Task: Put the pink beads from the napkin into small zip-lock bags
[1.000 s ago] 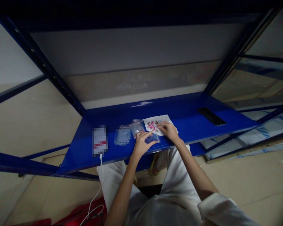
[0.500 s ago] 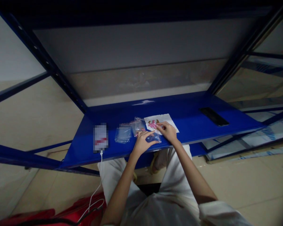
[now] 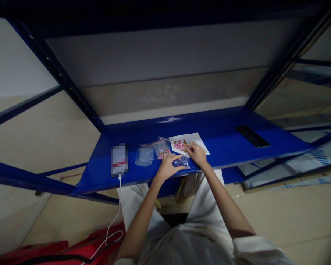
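My left hand [image 3: 167, 168] curves in a C shape around a small clear zip bag [image 3: 184, 162] at the shelf's front edge, with thumb and fingertips on the bag. On a white paper sheet [image 3: 201, 143] lie small round pink pieces [image 3: 178, 145] and a few brown pieces [image 3: 184, 141]. Over the near part of that sheet, my right hand [image 3: 197, 154] has its thumb and fingers pinched together beside the pink pieces. Whatever is between those fingertips is too small to make out. Just behind my left hand lies another clear bag [image 3: 161, 146] with pink pieces in it.
Flat clear bags [image 3: 145, 155] lie left of the filled one. Farther left is a blurred-out phone-like device [image 3: 119, 160] with a white cable [image 3: 119, 198] hanging over the edge. A black flat object [image 3: 252, 136] lies at right on the blue shelf [image 3: 220, 125]. Blue posts [image 3: 68, 84] frame it.
The view has shifted slightly. My right fingertips have moved a little over the paper near the pink pieces; my left hand stays at the small bag.
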The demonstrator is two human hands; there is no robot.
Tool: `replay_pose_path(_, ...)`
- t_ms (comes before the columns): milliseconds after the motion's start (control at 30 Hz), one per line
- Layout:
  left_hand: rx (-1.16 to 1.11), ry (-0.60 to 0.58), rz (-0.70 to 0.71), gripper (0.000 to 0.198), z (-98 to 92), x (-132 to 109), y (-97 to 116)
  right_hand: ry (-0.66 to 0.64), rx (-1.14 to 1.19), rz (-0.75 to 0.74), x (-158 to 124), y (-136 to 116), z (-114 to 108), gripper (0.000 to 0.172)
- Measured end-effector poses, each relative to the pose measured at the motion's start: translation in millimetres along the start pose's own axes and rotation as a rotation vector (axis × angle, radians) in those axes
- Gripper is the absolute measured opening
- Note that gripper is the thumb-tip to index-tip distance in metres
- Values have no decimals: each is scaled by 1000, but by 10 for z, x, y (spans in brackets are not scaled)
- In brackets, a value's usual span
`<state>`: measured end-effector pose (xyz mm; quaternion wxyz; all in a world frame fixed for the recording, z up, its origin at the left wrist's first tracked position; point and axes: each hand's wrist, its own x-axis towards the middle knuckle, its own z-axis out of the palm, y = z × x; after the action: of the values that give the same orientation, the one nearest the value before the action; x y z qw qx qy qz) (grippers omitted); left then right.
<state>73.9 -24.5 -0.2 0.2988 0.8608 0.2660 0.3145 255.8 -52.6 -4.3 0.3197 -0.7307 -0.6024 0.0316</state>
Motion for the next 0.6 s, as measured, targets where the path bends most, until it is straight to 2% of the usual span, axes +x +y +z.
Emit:
replay_pose_path(300,-60,-30,-18,50,32,-55,86,27,20,37,2,-7,2,26)
replay_pose_path(600,-178,14,-47,50,27,-60,84,28,19,53,-2,-16,6,24)
